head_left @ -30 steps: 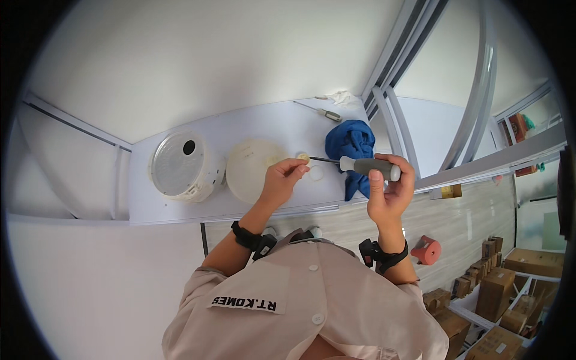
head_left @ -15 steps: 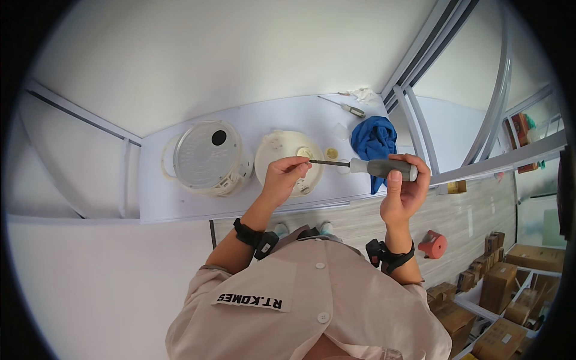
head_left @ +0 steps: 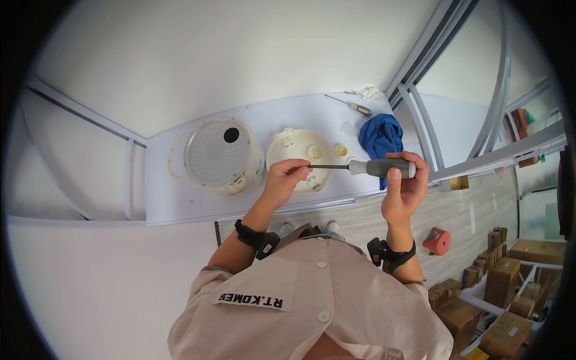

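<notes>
A screwdriver (head_left: 331, 167) with a grey handle and dark shaft is held level above the bench, its tip pointing left. My right hand (head_left: 403, 191) is closed round the handle, thumb along its near side. At the tip, my left hand (head_left: 288, 180) is closed in a pinch; whether a small part sits between those fingers is too small to tell. Below lies a round cream plastic cover (head_left: 289, 143), partly hidden by my left hand and the shaft. One small yellowish round piece (head_left: 315, 152) rests on the cover, and another (head_left: 341, 150) lies just right of it.
At left on the bench (head_left: 165, 204) stands a round cream appliance body (head_left: 217, 155) with a grey disc face and a handle loop. A blue cloth (head_left: 381, 137), a second screwdriver (head_left: 360, 108) and a crumpled white tissue (head_left: 369, 93) lie at right. Cardboard boxes (head_left: 501, 281) stand lower right.
The bench and everything on it have shifted slightly right in the view. Both hands keep their hold on the screwdriver and have barely moved in the picture.
</notes>
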A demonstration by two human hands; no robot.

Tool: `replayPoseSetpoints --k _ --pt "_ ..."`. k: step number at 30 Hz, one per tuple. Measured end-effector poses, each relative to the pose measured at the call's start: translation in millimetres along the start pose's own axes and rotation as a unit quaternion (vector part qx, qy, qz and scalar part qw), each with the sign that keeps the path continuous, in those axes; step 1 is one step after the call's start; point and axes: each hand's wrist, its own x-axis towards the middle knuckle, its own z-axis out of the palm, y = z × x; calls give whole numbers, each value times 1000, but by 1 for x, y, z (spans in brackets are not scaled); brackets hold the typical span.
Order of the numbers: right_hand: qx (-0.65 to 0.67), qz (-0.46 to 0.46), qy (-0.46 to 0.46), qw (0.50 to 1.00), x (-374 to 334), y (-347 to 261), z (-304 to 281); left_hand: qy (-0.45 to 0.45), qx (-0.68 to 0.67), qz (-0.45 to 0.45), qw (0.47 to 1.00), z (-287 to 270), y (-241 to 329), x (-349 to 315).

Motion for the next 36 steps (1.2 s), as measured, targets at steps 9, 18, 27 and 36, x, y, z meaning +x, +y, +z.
replayPoseSetpoints --k 9,18,27,36 --pt "0 -3 -51 999 1 -3 -7 -2 81 -3 997 1 10 -4" --pt "59 70 -143 985 18 -9 -22 -15 55 -4 998 10 8 -6" --pt "-17 90 -241 966 17 4 -7 -119 517 207 822 16 16 -6" --pt "-130 0 -281 951 14 26 22 -29 630 255 733 15 -21 -10"
